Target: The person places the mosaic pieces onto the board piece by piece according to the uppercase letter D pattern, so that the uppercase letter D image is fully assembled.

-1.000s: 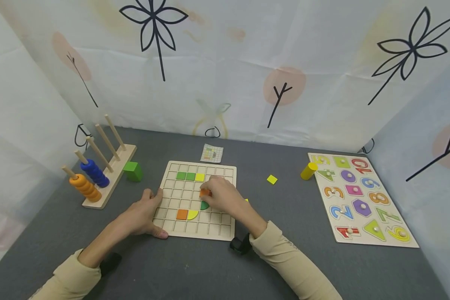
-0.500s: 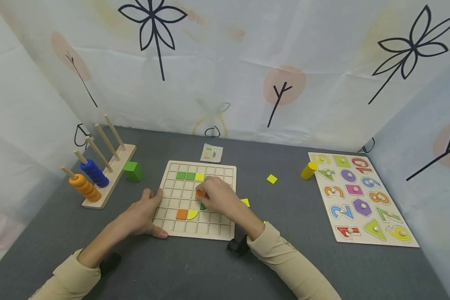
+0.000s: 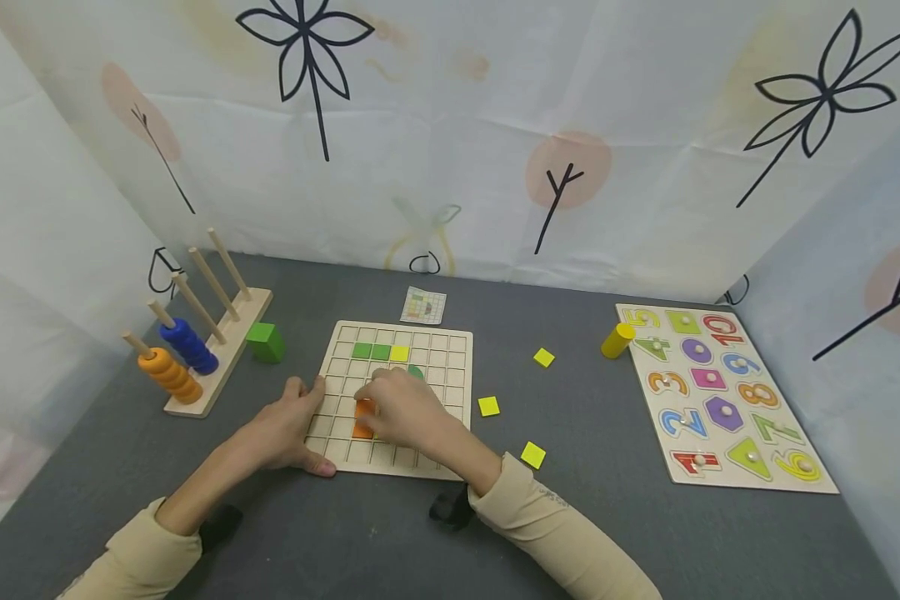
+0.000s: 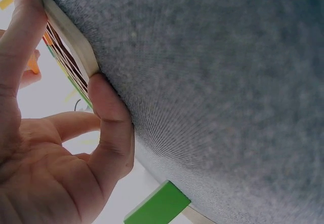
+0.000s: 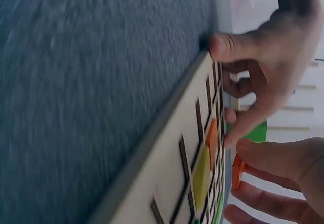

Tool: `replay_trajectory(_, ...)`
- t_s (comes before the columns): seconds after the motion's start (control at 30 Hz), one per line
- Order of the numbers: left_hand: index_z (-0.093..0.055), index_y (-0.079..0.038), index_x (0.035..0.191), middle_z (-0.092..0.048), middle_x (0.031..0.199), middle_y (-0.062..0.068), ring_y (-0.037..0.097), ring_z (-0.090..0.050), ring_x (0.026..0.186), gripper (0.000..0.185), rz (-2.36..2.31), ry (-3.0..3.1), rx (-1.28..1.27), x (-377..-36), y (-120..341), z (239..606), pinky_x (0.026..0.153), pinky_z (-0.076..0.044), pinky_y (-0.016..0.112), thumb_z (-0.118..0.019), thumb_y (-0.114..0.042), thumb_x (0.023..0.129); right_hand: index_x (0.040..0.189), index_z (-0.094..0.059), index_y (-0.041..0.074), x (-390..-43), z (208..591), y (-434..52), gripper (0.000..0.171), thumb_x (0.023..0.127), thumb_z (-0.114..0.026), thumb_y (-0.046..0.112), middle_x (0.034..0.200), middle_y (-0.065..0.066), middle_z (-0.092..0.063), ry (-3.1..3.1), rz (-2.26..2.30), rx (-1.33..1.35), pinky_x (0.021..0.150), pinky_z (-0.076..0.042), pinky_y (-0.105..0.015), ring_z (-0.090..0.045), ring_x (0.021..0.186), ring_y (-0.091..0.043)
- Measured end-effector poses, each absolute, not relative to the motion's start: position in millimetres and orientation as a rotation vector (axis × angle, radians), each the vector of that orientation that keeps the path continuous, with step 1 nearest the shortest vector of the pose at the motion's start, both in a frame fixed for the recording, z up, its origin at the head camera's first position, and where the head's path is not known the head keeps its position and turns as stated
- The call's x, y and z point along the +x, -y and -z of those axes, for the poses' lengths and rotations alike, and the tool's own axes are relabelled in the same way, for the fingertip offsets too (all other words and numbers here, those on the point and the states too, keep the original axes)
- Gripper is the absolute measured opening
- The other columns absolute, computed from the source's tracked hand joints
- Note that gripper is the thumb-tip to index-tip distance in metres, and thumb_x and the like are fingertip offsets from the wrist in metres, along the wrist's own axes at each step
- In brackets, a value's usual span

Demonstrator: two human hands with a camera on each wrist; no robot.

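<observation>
A wooden grid board (image 3: 435, 433) lies in the middle of the grey table. My left hand (image 3: 288, 427) grips its near left corner, thumb on the front edge (image 4: 71, 36). My right hand (image 3: 390, 407) is over the board's lower left part and pinches an orange tile (image 3: 364, 407), seen between its fingertips (image 5: 236, 172). Just below it an orange square (image 3: 361, 431) sits in a cell. Two green squares (image 3: 371, 352) and a yellow square (image 3: 399, 353) fill the second row. A green half-round piece (image 3: 417, 372) shows past my right hand.
Three yellow tiles (image 3: 488, 406) lie on the table right of the board. A yellow cylinder (image 3: 617, 341) and a number puzzle (image 3: 720, 396) are at the right. A peg rack with rings (image 3: 195, 350), a green block (image 3: 266, 342) and a pattern card (image 3: 423, 306) are left and behind.
My right hand has slid left and nearer across the board with the orange tile, uncovering yellow tiles on the table. My left hand has stayed on the board's corner.
</observation>
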State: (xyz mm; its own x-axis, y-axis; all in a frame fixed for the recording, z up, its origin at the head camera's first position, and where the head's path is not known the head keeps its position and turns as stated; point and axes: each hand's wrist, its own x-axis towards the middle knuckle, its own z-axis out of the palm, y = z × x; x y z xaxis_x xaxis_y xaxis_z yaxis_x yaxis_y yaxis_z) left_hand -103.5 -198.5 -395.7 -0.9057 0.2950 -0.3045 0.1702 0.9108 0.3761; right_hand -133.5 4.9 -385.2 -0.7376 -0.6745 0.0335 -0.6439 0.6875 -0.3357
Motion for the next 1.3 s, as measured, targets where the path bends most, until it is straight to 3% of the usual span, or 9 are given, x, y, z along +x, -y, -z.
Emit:
replay_trajectory(0.2,-0.023,0.017,0.154,-0.042,0.127,0.036,0.030,-0.057,0.085,0.139,-0.504,-2.711,0.344,-103.8,199.0,395.5,0.076,-0.054,0.048,-0.098,-0.047,0.056,0.104,-0.080,0.018,-127.5,388.4,7.2,0.013,0.094,-0.073,0.022,0.082,0.002,-0.065,-2.800,0.465,-1.164,0.056,-0.032,-0.018,-0.047,0.070,-0.008)
replay_trajectory(0.63,-0.023,0.017,0.154,-0.042,0.127,0.035,0.028,-0.055,0.081,0.138,-0.508,-2.708,0.333,-103.4,198.1,394.8,0.074,-0.053,0.046,-0.099,-0.045,0.057,0.099,-0.081,0.019,-122.4,395.2,19.9,0.011,0.091,-0.077,0.026,0.078,0.006,-0.062,-2.805,0.394,-1.199,0.056,-0.032,-0.018,-0.046,0.070,-0.006)
replay_trajectory(0.87,-0.023,0.017,0.154,-0.043,0.125,0.035,0.027,-0.053,0.080,0.139,-0.499,-2.709,0.336,-104.0,198.4,394.9,0.073,-0.053,0.044,-0.099,-0.046,0.056,0.089,-0.080,0.018,-123.4,395.6,16.7,0.008,0.091,-0.077,0.025,0.076,0.004,-0.061,-2.824,0.407,-1.199,0.054,-0.032,-0.018,-0.046,0.069,-0.008)
replay_trajectory(1.3,-0.024,0.018,0.153,-0.043,0.124,0.035,0.027,-0.053,0.081,0.140,-0.519,-2.704,0.343,-103.6,199.4,395.8,0.072,-0.053,0.044,-0.098,-0.048,0.055,0.092,-0.081,0.020,-124.0,400.2,18.2,0.007,0.090,-0.079,0.027,0.079,0.005,-0.062,-2.830,0.423,-1.153,0.056,-0.033,-0.018,-0.047,0.071,-0.008)
